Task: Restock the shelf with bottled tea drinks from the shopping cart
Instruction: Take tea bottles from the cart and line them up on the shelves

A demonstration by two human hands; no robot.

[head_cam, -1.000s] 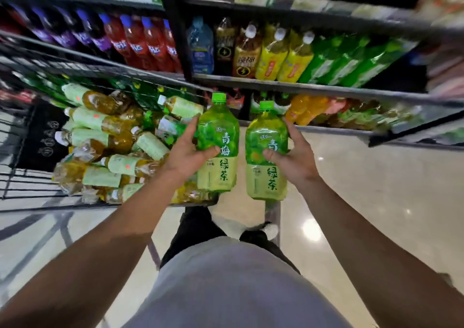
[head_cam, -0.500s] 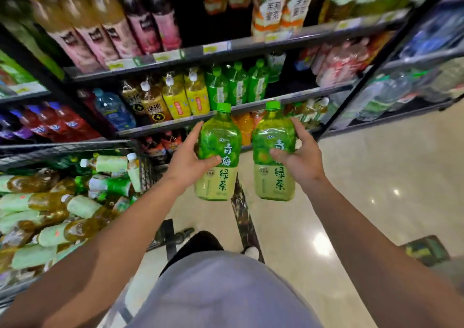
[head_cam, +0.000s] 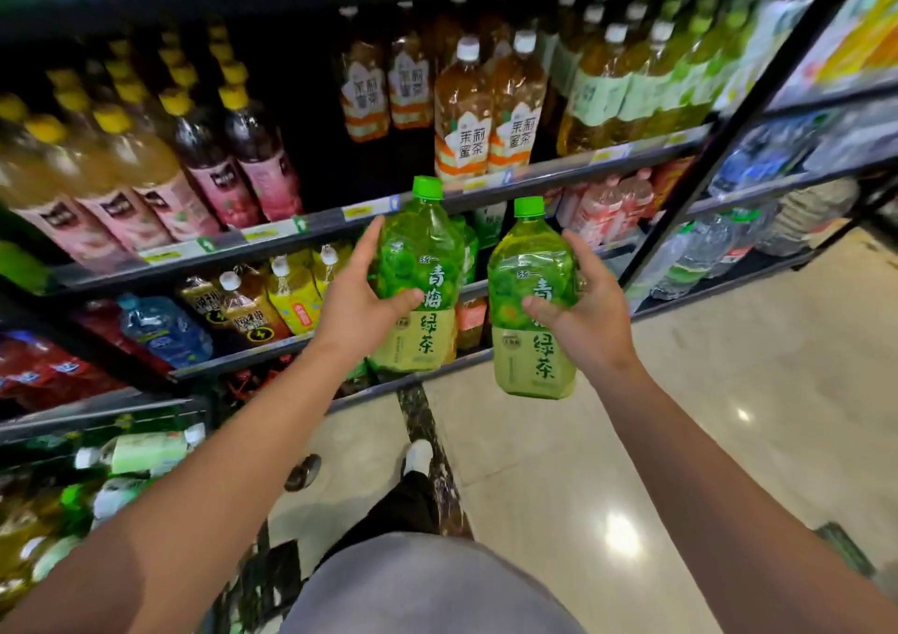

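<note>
Two upright green tea bottles with green caps are held in front of the shelf. My left hand [head_cam: 357, 300] grips the left green tea bottle [head_cam: 419, 264] from its left side. My right hand [head_cam: 585, 310] grips the right green tea bottle [head_cam: 527, 342] from its right side, a little lower. Both bottles hover before the middle shelf [head_cam: 340, 218], where more green bottles [head_cam: 488, 230] stand behind them. The shopping cart [head_cam: 97, 419] is at the lower left, with several tea bottles [head_cam: 141, 453] lying in it.
The upper shelf carries brown jasmine tea bottles [head_cam: 464, 113] and pink-labelled bottles [head_cam: 204, 167]. Yellow and dark bottles [head_cam: 272, 303] fill the lower shelf. A black upright post [head_cam: 719, 147] divides off water bottles [head_cam: 758, 167] on the right. Glossy floor [head_cam: 680, 415] lies to the right.
The view has swung up and left toward the shelves. Both hands have carried the bottles higher and closer to the middle shelf. The cart has slid to the lower left corner.
</note>
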